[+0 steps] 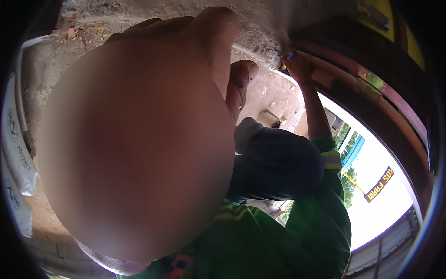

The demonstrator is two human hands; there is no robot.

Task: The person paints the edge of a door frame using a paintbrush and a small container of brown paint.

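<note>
Very close to the camera, a large skin-coloured shape (219, 29) fills the left and middle of the view. It looks like my left hand with bent knuckles along its top, but a round blur hides most of it. My right arm in a green sleeve (320, 204) reaches up and away. At its end my right hand (297, 65) is closed beside a dark board edge, around a small thing with a blue spot that I cannot make out. Grey dusty dirt (265, 44) lies just left of it. My bent knee in dark blue trousers (283, 162) and what seems a bare foot (241, 81) are below.
White printed sacks (16, 144) lie along the left rim. A short tan cylinder (269, 119) stands on the ground beyond the knee. Long dark and reddish boards (371, 93) curve down the right side, beside a bright opening with a hanging sign (378, 185).
</note>
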